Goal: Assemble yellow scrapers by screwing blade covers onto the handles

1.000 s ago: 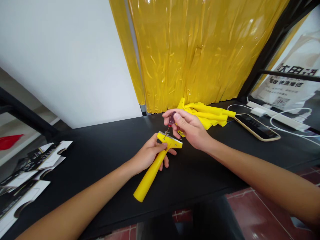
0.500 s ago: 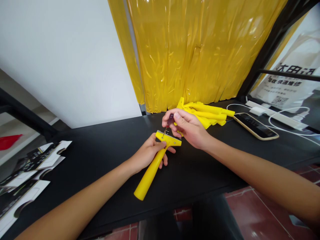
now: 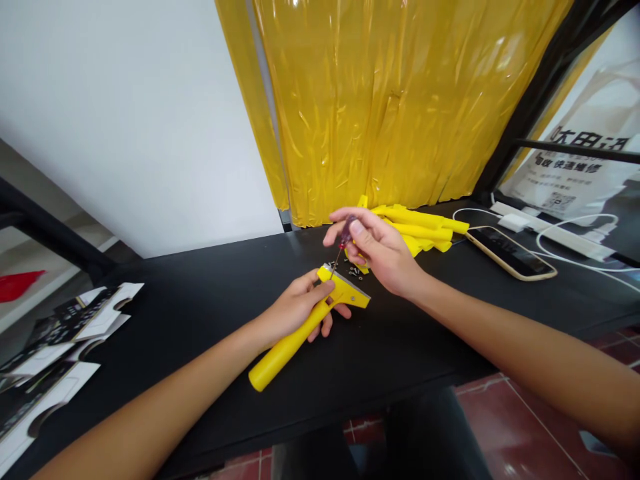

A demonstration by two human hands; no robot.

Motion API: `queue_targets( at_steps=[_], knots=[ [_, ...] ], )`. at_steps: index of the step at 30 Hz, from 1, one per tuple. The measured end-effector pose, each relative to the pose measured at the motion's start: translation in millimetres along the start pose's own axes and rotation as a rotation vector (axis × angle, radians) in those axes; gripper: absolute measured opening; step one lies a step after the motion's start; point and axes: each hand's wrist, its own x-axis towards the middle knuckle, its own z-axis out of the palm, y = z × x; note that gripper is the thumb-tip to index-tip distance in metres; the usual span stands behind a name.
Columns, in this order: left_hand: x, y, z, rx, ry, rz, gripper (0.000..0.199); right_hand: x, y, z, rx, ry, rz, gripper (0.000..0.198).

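Note:
My left hand (image 3: 300, 300) is closed round the neck of a yellow scraper (image 3: 285, 350), whose handle slants toward the table's front edge. Along the scraper's wide head runs a thin metal strip, and a screw shows near its right end. Between thumb and fingers, my right hand (image 3: 383, 250) grips a small screwdriver (image 3: 347, 233) with a dark red handle. Its thin shaft points down to the left end of the scraper head; the exact contact at the tip is too small to tell. Small loose screws (image 3: 356, 272) lie on the table just behind the head.
Several yellow scraper pieces (image 3: 425, 227) are piled at the back. Right of them lie a phone (image 3: 513, 252), a white power strip (image 3: 553, 230) and loose cables. Printed cards (image 3: 80, 333) sit at the left of the black table (image 3: 200, 293). A yellow plastic curtain (image 3: 400, 113) hangs behind.
The scraper has turned, its handle end swinging left and its head shifting slightly right. My right hand has moved a little right, its fingers more extended, uncovering more of the loose screws.

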Motion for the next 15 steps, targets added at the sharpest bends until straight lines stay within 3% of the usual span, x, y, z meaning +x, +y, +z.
queue_targets(
  at_steps=[4,7,10,13,15],
  knots=[
    [-4.3,11.5,-2.7,-0.008,0.002,-0.047,0.025,10.8,-5.1,-18.2,-0.225,0.399,-0.247,0.027],
    [-12.4,24.5,-6.6,0.127,0.105,0.073,0.026,13.9,-7.9,-27.3,-0.405,0.589,-0.386,0.023],
    [-22.7,34.7,-12.9,0.545,0.301,0.34,0.023,9.6,-8.4,-24.2,-0.577,0.541,-0.41,0.022],
    [-25.1,33.5,-24.0,1.278,0.48,0.65,0.02,3.9,-6.4,-16.5,-0.716,0.324,-0.373,0.02],
    [-18.9,25.7,-32.5,1.659,0.468,0.749,0.02,1.9,-4.0,-14.1,-0.739,0.14,-0.282,0.017]
  ],
)
